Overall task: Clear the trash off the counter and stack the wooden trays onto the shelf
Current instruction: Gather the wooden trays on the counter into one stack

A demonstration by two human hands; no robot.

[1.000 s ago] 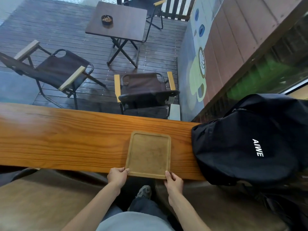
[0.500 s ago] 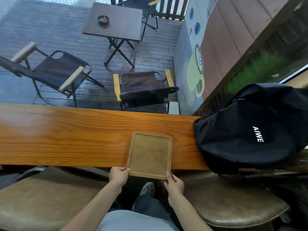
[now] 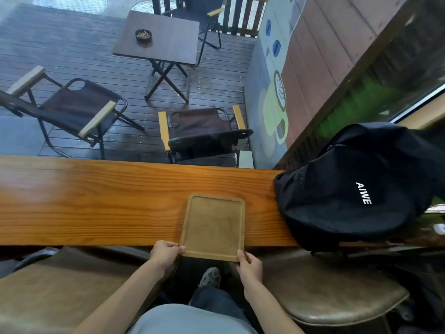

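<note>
the tray is sitting as it was a second ago, near edge overhanging the counter, so the lift is not yet starting. the left hand and right hand are still pinching its near corners. right of the hands, a bag is reading "aiwe".

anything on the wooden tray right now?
Nothing: the wooden tray is bare, on the counter. Left hand and right hand grip its near corners, hiding those edges.
</note>
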